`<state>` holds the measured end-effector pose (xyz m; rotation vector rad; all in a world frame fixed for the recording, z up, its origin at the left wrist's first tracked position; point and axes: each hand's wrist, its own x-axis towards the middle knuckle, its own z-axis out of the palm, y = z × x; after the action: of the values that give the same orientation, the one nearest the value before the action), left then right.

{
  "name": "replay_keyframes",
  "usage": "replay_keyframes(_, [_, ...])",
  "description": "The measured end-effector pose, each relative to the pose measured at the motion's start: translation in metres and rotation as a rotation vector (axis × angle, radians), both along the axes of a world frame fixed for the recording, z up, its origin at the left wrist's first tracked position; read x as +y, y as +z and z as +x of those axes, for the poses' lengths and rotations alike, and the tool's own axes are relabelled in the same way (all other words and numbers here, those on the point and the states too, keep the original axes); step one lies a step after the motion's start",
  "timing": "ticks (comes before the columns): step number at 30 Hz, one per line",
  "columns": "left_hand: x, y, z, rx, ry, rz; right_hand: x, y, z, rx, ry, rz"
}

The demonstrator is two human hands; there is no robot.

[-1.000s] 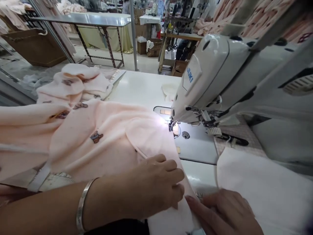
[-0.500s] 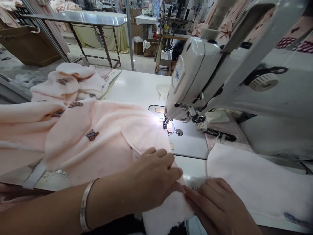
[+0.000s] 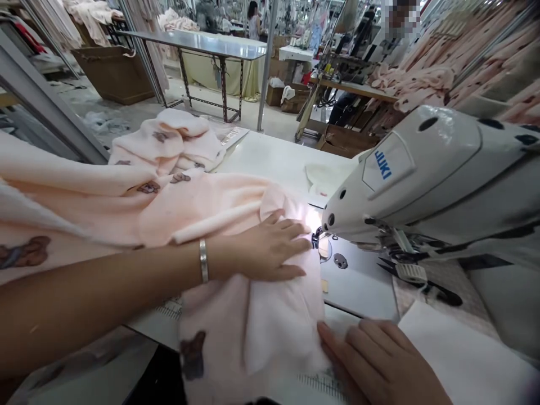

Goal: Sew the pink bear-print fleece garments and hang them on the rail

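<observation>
My left hand (image 3: 264, 249) lies flat with fingers stretched out on pale pink fleece fabric (image 3: 198, 208) printed with small bears, its fingertips close to the lit needle area (image 3: 315, 236) of the white Juki sewing machine (image 3: 422, 174). A silver bangle is on that wrist. My right hand (image 3: 379, 360) rests at the bottom, fingers together and flat on the fabric's near edge, beside a white piece of cloth (image 3: 455, 354).
A pile of the same pink fabric (image 3: 169, 138) sits at the far left of the white table (image 3: 274, 157). Beyond stand a steel table (image 3: 202, 45), cardboard boxes, hanging pink garments (image 3: 426, 73) and another person in the distance.
My left hand slid forward along the fabric from the near edge to right by the needle. The fabric moved with it. My right hand stayed at the near edge.
</observation>
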<state>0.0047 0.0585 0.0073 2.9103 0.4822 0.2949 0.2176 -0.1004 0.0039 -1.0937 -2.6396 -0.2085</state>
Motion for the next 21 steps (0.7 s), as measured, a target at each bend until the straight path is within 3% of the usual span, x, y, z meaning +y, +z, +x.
replay_keyframes(7, [0.066, -0.004, 0.016, -0.024, -0.102, 0.057, 0.049, 0.001, -0.002, 0.078, -0.133, 0.012])
replay_keyframes(11, [0.090, -0.002, 0.024, -0.009, -0.071, 0.082, 0.070, -0.006, 0.002, 0.042, -0.175, 0.071])
replay_keyframes(16, [0.119, -0.005, 0.033, -0.010, -0.023, 0.121, 0.084, -0.010, 0.000, 0.117, -0.133, 0.158])
replay_keyframes(19, [0.110, -0.008, 0.032, -0.024, 0.059, 0.089, 0.082, -0.005, 0.000, 0.145, -0.133, 0.103])
replay_keyframes(21, [0.080, -0.008, 0.024, -0.029, 0.183, 0.034, 0.070, 0.001, 0.002, 0.187, -0.131, -0.015])
